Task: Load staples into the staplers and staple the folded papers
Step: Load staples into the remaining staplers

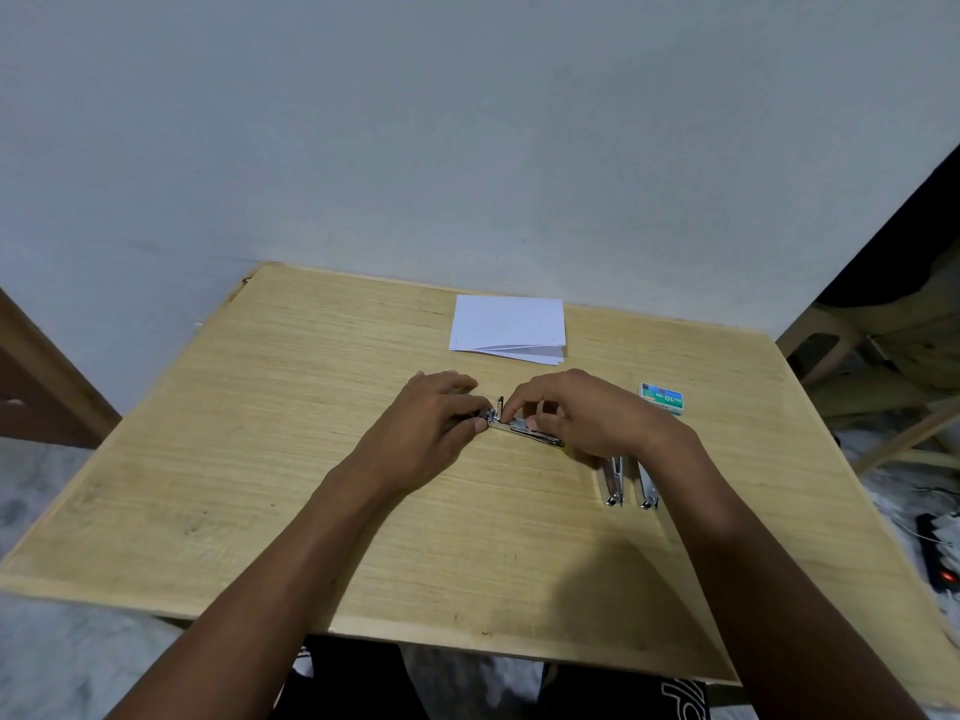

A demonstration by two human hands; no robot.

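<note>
A small metal stapler point(524, 427) lies on the wooden table point(260, 459) near its middle, its top swung open with a part sticking up. My left hand point(436, 418) grips its left end. My right hand point(576, 415) pinches the stapler from the right, fingertips at the raised part. Two more metal staplers point(613, 483) point(648, 491) lie side by side under my right wrist. A green and white staple box point(661, 399) sits to the right of my right hand. A stack of folded white papers point(506, 328) lies at the table's far edge.
A pale wall rises right behind the table. A wooden chair frame point(878, 387) stands off the right side. A power strip with a red light point(940, 558) lies on the floor at the right. A brown wooden piece point(41, 397) stands at the left.
</note>
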